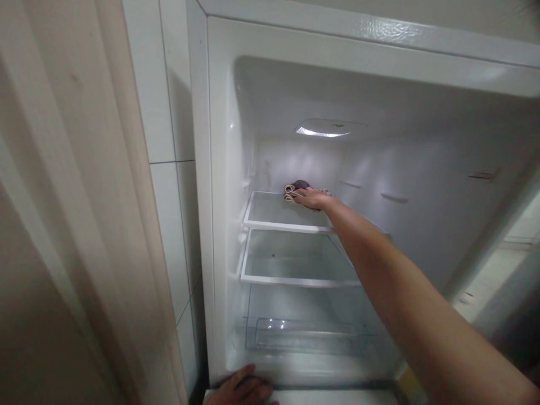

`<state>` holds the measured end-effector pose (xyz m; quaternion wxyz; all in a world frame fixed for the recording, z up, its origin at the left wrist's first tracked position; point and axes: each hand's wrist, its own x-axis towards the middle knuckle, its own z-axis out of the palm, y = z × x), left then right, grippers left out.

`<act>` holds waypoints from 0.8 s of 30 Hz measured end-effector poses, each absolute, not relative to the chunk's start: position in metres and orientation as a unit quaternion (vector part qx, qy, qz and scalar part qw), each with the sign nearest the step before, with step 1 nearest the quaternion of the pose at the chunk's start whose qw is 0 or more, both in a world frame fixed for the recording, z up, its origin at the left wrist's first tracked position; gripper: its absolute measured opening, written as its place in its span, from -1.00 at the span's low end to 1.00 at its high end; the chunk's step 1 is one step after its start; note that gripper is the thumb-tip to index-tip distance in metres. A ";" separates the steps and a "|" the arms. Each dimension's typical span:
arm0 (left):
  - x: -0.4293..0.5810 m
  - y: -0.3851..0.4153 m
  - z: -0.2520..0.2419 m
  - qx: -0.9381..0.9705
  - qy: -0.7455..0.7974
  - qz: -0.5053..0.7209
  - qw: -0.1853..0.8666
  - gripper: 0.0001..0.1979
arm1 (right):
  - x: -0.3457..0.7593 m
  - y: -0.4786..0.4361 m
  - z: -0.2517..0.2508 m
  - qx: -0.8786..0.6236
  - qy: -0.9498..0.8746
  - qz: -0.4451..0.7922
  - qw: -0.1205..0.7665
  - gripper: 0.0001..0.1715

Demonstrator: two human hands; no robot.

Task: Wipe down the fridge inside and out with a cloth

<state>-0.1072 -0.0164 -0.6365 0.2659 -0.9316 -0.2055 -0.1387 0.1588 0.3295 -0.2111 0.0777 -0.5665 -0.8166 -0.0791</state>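
Note:
My right hand [311, 198] reaches deep into an open refrigerator [201, 225]. Its fingers press on a bunched cloth [290, 192], dark with a pale patterned edge, at the back of the upper glass shelf [265, 211]. Part of the cloth lies hidden under the hand. Low in the view, my left hand [244, 388] rests at the bottom front edge of the refrigerator, its fingers slightly curled and apart, with nothing seen in them. The lower part of that hand is cut off by the frame.
A second glass shelf [291, 264] sits below the first, with a small dark speck on it. Lower down is a clear plastic drawer [304, 334]. A lamp [323, 133] glows in the ceiling. To the left are wall tiles [162, 124] and a beige ridged panel [84, 197].

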 end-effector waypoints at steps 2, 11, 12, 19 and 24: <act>-0.108 -0.016 -0.644 -0.926 -0.210 -0.149 0.276 -0.58 | 0.132 0.327 -0.210 -0.550 -0.830 -0.064 0.069 -0.25; -0.105 -0.016 -0.653 -0.897 -0.210 -0.242 0.305 -0.65 | 0.035 0.295 -0.211 -0.470 -0.878 -0.043 0.077 -0.11; -0.105 -0.017 -0.650 -0.896 -0.207 -0.248 0.304 -0.66 | 0.033 0.291 -0.211 -0.467 -0.880 -0.042 0.079 -0.10; -0.110 -0.024 -0.633 -0.943 -0.206 -0.087 0.245 -0.46 | 0.052 0.255 -0.209 -0.423 -0.900 -0.041 0.096 -0.18; -0.110 -0.026 -0.637 -0.961 -0.232 -0.060 0.136 -0.18 | 0.071 0.213 -0.210 -0.379 -0.918 -0.049 0.107 -0.32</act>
